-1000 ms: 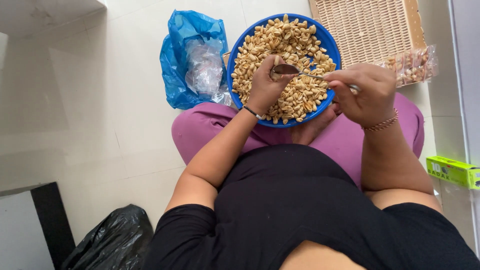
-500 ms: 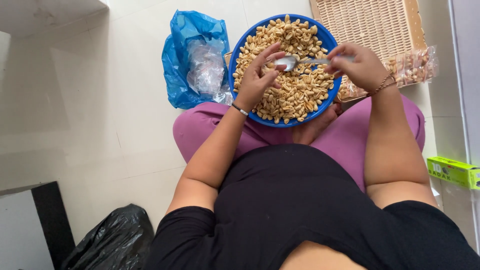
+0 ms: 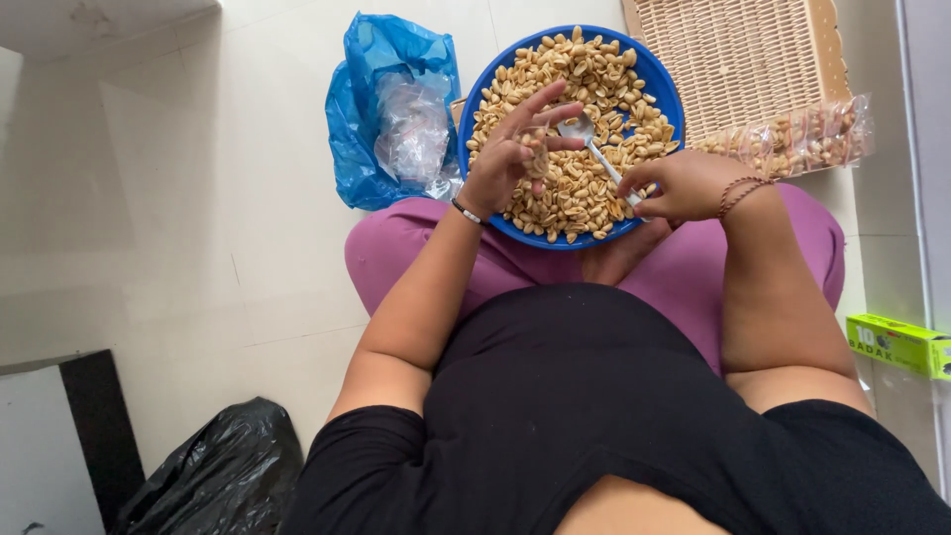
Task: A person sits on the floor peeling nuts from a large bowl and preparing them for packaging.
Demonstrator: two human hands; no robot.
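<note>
Spoon: a metal spoon lies over the peanuts in the blue bowl, near the bowl's middle; its long axis runs from far left to near right, bowl end pointing far left, handle end in the right hand.
Right hand fingers: the right hand is curled shut around the spoon's handle, at the bowl's near right rim.
Right hand pose: back of the hand up, wrist bent, a thin bracelet at the wrist; the forearm comes in from the near right across the lap.
Left hand fingers: the left hand is spread wide, fingers fanned toward the far right; the thumb and a finger seem to pinch something small and pale, though what it is cannot be told.
Left hand pose: held over the left half of the bowl, a band at the wrist, forearm running back to the near left.
Bowl: rests on the lap, on purple trousers.
Left of bowl: a blue bag with clear plastic in it, on the pale floor.
Far right: a wicker tray, with a clear packet of nuts at its near edge.
Near left: a black bag.
Near right: a green box.
</note>
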